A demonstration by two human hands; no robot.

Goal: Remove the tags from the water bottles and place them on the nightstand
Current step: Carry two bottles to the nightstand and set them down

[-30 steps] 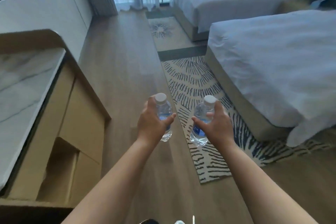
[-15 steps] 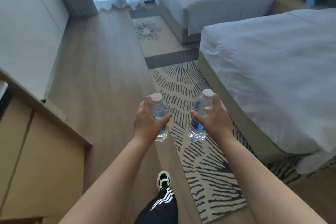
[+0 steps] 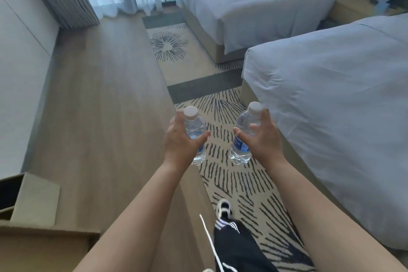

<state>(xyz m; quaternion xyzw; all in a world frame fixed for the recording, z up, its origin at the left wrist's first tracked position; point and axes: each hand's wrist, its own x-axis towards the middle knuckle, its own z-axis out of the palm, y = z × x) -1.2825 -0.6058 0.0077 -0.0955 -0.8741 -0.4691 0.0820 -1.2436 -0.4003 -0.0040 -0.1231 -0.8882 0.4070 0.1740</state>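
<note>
- Left hand grips the left bottle upright, fingers curled round it; held over the wood floor
- Right hand grips the right bottle, tilted slightly; held above the rug, beside the near bed
- Nightstand sits far off between the beds

Left bottle: label mostly hidden behind the left hand.
Right bottle: label print was too blurred to read in full.
Nightstand: items on top were too small and blurred to identify.
Near bed: cut off at the right edge.
</note>
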